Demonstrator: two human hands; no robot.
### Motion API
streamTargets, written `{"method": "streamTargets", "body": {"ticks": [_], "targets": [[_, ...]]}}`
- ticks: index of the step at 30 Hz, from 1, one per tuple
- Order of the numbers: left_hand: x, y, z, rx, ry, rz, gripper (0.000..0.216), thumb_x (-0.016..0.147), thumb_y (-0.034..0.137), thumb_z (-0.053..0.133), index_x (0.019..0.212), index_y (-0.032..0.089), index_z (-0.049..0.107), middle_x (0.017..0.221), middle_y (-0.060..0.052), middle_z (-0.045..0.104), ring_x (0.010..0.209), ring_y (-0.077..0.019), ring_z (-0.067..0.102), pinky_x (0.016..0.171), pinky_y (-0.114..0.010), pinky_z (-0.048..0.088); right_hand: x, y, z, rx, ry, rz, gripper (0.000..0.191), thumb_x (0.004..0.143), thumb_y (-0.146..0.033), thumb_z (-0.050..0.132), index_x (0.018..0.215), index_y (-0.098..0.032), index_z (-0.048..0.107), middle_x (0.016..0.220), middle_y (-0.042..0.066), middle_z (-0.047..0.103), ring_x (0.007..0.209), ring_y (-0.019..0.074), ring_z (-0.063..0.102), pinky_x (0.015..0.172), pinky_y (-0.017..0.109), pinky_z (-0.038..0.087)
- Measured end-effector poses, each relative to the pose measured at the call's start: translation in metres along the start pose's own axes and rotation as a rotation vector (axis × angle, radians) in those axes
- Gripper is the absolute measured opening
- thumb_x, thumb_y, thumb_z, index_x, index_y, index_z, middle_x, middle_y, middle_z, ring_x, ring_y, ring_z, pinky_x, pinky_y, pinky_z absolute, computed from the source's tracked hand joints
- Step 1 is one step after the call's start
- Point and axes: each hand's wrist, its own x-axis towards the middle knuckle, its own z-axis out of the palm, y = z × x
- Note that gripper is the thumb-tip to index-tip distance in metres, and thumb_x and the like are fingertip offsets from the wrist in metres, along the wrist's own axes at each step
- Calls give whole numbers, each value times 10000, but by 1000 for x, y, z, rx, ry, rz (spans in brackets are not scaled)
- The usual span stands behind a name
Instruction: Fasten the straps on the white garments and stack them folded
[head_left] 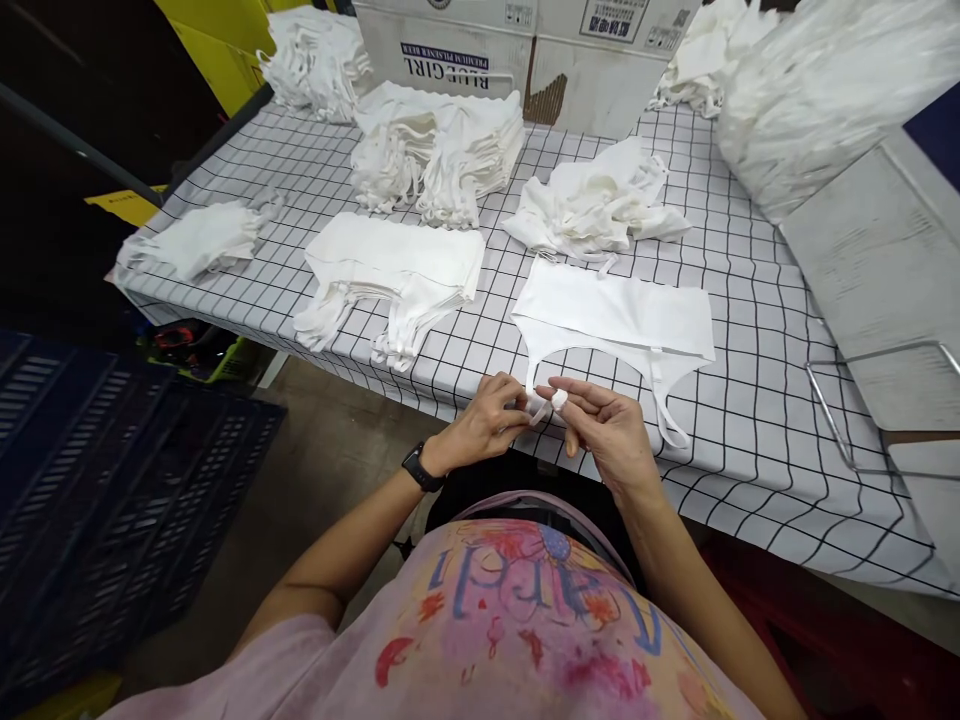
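A white strappy top (611, 310) lies flat near the table's front edge, its straps towards me. My left hand (495, 415) is closed in a pinch on one of its straps (531, 375). Close beside it, my right hand (611, 430) pinches a small white piece (559, 399) between thumb and fingertips, at the same strap. Whether that piece is a folded strap end or something separate, I cannot make out. The other strap (670, 425) hangs loose in a loop to the right of my right hand.
Left of the top lies a neat stack of white tops (397, 265); a taller stack (442, 145) is behind it. A crumpled white heap (600, 205) sits beyond the top. Cardboard boxes (480, 50) and a plastic bag (840, 90) stand behind. A wire frame (832, 420) is at the right.
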Motion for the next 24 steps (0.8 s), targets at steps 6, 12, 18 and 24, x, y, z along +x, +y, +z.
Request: {"method": "streamTargets", "body": {"ticks": [6, 12, 18, 24], "targets": [[3, 5, -8, -1, -96, 12, 155, 1004, 235, 616, 905, 201, 729, 952, -66, 615, 1006, -216, 520, 865, -386, 415, 17, 2, -1, -69, 37, -60, 344, 855, -492, 795, 977, -173, 830, 730, 31, 699, 431, 44, 375, 408, 235, 270], [31, -9, -31, -58, -7, -59, 109, 953, 263, 657, 872, 201, 698, 887, -49, 636, 911, -203, 552, 839, -377, 466, 30, 3, -8, -131, 106, -79, 349, 833, -511, 802, 964, -189, 844, 789, 48, 704, 562, 98, 453, 476, 254, 347], [92, -49, -23, 171, 7, -5, 131, 980, 148, 574, 1055, 152, 681, 1114, -111, 668, 1060, -245, 571, 906, -394, 500, 36, -6, -12, -310, 225, -194, 274, 801, -479, 837, 822, -205, 826, 804, 40, 685, 621, 118, 509, 546, 268, 433], [138, -75, -4, 208, -209, 38, 152, 1009, 225, 583, 1078, 163, 702, 1137, -106, 642, 1041, -248, 555, 867, -384, 470, 48, -10, -17, -33, 188, 36, 358, 729, -461, 905, 898, -172, 777, 816, 77, 767, 654, 165, 685, 606, 283, 562]]}}
